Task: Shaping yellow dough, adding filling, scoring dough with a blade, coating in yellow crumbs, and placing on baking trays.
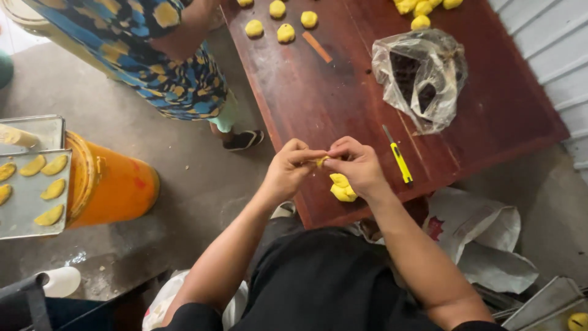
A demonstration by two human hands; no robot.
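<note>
Fingers point(318, 157) of both hands pinch dough piece point(321, 161); dough lump point(342, 187), utility knife point(398, 157) beside.

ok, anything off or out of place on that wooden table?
One thing: a yellow-handled utility knife lies loose on the dark red wooden table, beside the right hand and near the table's front edge. Both hands, left included, pinch a small yellow dough piece. Nothing looks spilled or damaged.
</note>
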